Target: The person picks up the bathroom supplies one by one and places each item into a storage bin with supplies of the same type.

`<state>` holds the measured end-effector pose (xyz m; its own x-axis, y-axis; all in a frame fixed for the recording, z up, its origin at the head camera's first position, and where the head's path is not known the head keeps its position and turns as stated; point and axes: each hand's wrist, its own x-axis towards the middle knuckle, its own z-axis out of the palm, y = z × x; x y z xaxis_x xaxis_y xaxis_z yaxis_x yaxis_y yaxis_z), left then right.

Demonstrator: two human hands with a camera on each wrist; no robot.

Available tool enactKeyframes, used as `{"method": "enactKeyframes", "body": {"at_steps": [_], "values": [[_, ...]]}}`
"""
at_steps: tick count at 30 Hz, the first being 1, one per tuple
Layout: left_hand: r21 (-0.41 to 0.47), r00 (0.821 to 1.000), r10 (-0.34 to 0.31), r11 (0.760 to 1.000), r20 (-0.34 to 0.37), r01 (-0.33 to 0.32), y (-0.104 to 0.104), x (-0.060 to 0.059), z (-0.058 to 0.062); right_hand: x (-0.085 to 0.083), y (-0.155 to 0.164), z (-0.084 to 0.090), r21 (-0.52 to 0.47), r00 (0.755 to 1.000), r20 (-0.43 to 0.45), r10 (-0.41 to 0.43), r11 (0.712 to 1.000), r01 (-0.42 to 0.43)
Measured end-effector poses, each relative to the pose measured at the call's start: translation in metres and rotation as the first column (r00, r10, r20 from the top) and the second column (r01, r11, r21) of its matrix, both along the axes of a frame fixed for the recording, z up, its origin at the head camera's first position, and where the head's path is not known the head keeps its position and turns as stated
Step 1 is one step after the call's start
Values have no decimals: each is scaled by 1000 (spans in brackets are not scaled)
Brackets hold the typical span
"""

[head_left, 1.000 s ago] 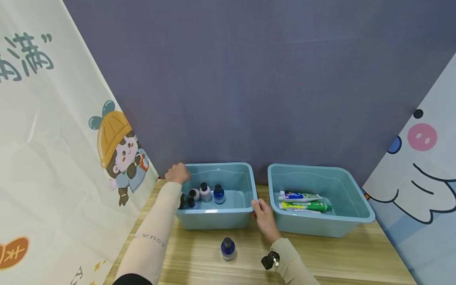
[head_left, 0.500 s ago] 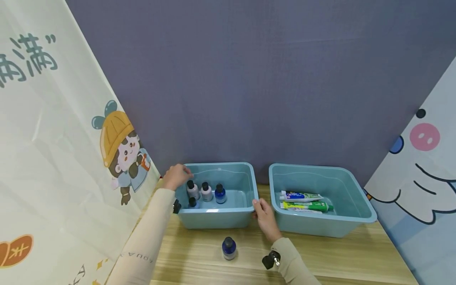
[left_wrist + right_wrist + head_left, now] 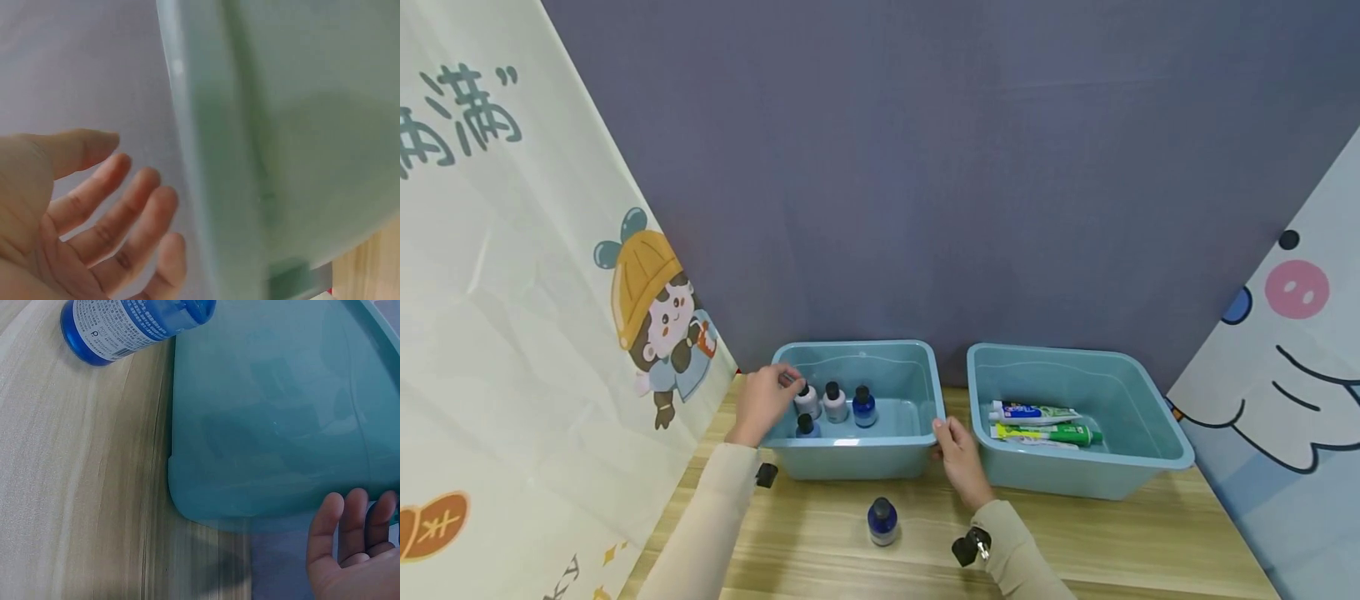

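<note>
Four small bottles [image 3: 831,406] are already stood in the left bin [image 3: 891,454], while one blue bottle [image 3: 882,522] is left on the table [image 3: 820,550]. The left hand [image 3: 765,400], fingers relaxed, is held at the bin's left edge; the right hand [image 3: 953,450] is rested loose-fingered against its right corner.

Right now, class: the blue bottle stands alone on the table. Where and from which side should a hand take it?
Grip the blue bottle round its body, just under the dark cap, coming from above or the near side. It stands upright, apart from the left bin, so nothing blocks it.
</note>
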<state>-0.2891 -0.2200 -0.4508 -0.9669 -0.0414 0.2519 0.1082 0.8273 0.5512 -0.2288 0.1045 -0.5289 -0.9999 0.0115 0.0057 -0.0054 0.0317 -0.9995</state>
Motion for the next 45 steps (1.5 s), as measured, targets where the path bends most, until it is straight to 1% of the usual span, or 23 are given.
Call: {"method": "enactKeyframes", "body": {"at_steps": [3,6,9,10,13,14,16,18,20,21,22,23,24,26,29,32,34,36,39,41,43,45], "values": [[51,999,10,999,-48,-8,4,12,-7,0,0,1,-2,1000,6,-3,1000,3],[100,993,46,994,-104,-36,10,24,-15,0,0,1,-1,1000,9,-6,1000,6],[165,985,80,985,-153,-54,18,37,-24,-1,0,1,-4,1000,19,-10,1000,10],[181,981,83,982,-172,-52,21,41,-28,-4,0,-4,-5,1000,21,-11,1000,11],[222,965,73,975,-253,-16,29,51,-40,-12,1,-19,-3,1000,23,-18,1000,18],[222,955,66,975,-288,-1,32,54,-44,-14,1,-24,-2,999,24,-22,1000,22],[205,927,54,978,-371,25,37,60,-54,-19,2,-35,2,1000,18,-26,1000,26],[176,887,45,984,-459,41,42,66,-62,-19,1,-35,4,999,18,-29,1000,29],[147,843,37,988,-537,50,47,72,-68,-19,1,-36,2,999,22,-29,1000,28],[138,823,34,989,-568,54,50,74,-71,-18,1,-35,1,999,22,-27,1000,27],[133,807,32,989,-590,58,52,77,-73,-18,1,-35,-2,999,23,-26,1000,26],[131,796,28,989,-605,66,55,80,-76,-18,1,-36,-2,999,25,-25,1000,25],[132,793,25,989,-609,70,57,82,-78,-18,1,-36,-2,999,25,-24,1000,24],[127,790,15,989,-613,79,62,87,-81,-18,1,-35,-7,999,24,-26,1000,26],[122,793,0,988,-610,94,69,92,-86,-18,1,-35,-10,999,26,-28,1000,29],[132,804,-18,984,-594,120,74,96,-91,-18,1,-34,-18,999,31,-34,999,35],[152,824,-30,978,-566,140,77,99,-96,-19,2,-34,-19,999,34,-35,999,35],[174,853,-45,972,-520,158,81,101,-101,-19,2,-35,-18,999,39,-37,999,37],[202,889,-68,963,-454,177,87,107,-108,-19,2,-34,-12,998,44,-38,999,38],[212,903,-87,959,-421,191,92,110,-113,-17,1,-29,-6,999,42,-34,999,34],[215,911,-109,954,-399,208,97,114,-119,-12,1,-21,2,999,36,-31,1000,31],[215,915,-138,948,-380,233,102,119,-124,-7,1,-11,6,999,28,-26,1000,25]]}}
